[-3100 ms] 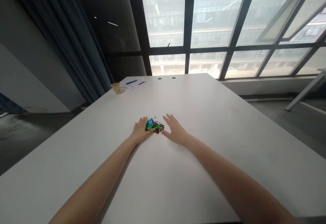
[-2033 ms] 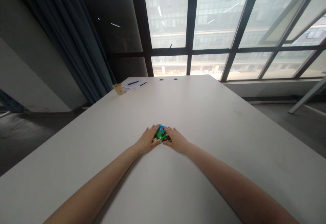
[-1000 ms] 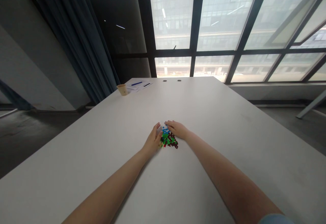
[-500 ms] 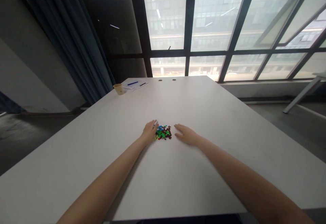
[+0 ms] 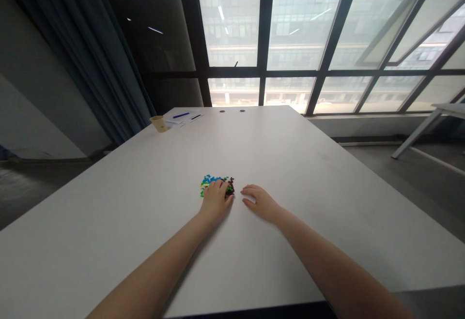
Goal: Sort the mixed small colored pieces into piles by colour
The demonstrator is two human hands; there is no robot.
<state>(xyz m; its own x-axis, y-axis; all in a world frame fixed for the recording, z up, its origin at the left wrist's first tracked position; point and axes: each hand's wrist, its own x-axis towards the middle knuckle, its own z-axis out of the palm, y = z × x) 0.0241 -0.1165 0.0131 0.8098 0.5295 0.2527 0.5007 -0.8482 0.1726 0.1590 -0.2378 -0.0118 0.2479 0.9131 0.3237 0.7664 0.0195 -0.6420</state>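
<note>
We've got the small multicoloured plastic pieces (image 5: 214, 183) heaped mid-table, left hand (image 5: 215, 202) flat on them with fingers spread, right hand (image 5: 260, 203) flat beside; sorting not begun.

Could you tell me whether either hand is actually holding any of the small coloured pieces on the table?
Nothing is held. The left hand lies flat on the pile of coloured pieces; the right hand rests flat on the table beside it.

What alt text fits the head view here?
A person's left hand rests flat on a small pile of colourful plastic pieces on a white table; the right hand lies flat beside it. A paper cup stands far left.
</note>
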